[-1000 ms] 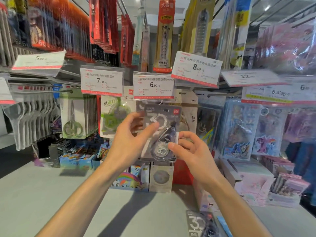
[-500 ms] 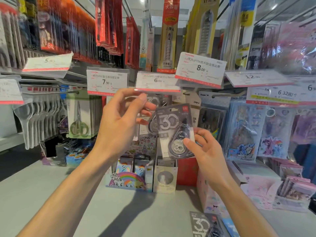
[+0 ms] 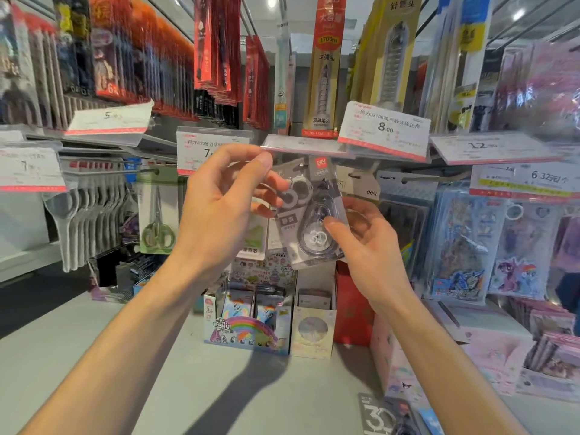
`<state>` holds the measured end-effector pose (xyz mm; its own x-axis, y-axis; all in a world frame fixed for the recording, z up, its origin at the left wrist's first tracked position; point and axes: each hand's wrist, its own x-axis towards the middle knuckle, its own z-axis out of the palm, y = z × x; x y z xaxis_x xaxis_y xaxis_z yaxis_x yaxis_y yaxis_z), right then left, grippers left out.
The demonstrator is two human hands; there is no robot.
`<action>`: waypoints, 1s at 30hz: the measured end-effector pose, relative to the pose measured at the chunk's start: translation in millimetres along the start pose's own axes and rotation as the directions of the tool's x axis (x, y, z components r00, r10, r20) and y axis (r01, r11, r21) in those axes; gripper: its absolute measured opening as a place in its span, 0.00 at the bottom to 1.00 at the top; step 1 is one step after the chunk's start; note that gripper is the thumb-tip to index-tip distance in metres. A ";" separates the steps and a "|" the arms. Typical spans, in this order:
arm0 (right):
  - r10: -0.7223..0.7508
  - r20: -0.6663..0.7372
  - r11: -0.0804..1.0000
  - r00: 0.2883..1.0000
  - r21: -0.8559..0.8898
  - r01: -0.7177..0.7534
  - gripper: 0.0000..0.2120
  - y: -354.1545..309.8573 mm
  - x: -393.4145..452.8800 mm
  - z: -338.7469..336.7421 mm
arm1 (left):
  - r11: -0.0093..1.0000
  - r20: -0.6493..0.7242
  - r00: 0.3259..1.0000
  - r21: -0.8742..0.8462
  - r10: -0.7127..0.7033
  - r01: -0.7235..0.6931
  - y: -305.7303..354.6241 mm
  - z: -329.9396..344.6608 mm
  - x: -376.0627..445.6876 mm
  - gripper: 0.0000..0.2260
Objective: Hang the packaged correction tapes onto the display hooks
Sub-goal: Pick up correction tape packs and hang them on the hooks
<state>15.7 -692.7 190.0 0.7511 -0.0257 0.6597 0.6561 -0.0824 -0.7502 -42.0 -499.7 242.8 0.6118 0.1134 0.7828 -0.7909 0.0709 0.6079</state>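
The grey counter (image 3: 94,356) fills the lower half of the view, and above it the display wall is crowded with hanging packs and price tags, with a rainbow pony box (image 3: 244,329) at about 6 o'clock from the hands. The left hand (image 3: 219,211) reaches up at centre, its fingers (image 3: 262,161) lifting the front edge of a price tag (image 3: 301,146) so that it lies nearly flat. At 3 o'clock from it, the right hand (image 3: 370,243) pinches the lower right of a packaged correction tape (image 3: 309,211), thumb on the clear blister, holding the pack upright just under the tag. Whether its hang hole sits on a hook cannot be told. Another packaged tape (image 3: 386,416) lies on the counter at 5 o'clock, near the frame's bottom edge.
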 end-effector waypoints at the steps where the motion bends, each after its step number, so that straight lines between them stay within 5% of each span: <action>1: 0.001 -0.008 1.000 1.000 -0.009 -0.001 0.18 0.7 0.8 1.1 | 1.000 -0.001 1.000 0.002 -0.001 0.001 0.0 -0.3 0.5 0.06; 18: 0.097 -0.108 0.983 0.989 -0.144 -0.112 0.10 58.3 30.3 34.8 | 0.995 0.034 0.999 0.100 -0.032 0.029 -22.7 -10.5 -0.5 0.04; 30: 0.289 0.070 0.956 0.955 0.026 -0.291 0.11 42.9 -19.6 -15.0 | 0.990 0.031 0.996 0.112 -0.088 0.084 -39.1 -8.8 -22.8 0.03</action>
<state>28.0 -710.7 145.6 0.9119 0.0218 0.4099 0.4104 -0.0453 -0.9108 -25.1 -496.3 200.1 0.6791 0.0764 0.7301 -0.7302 -0.0313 0.6825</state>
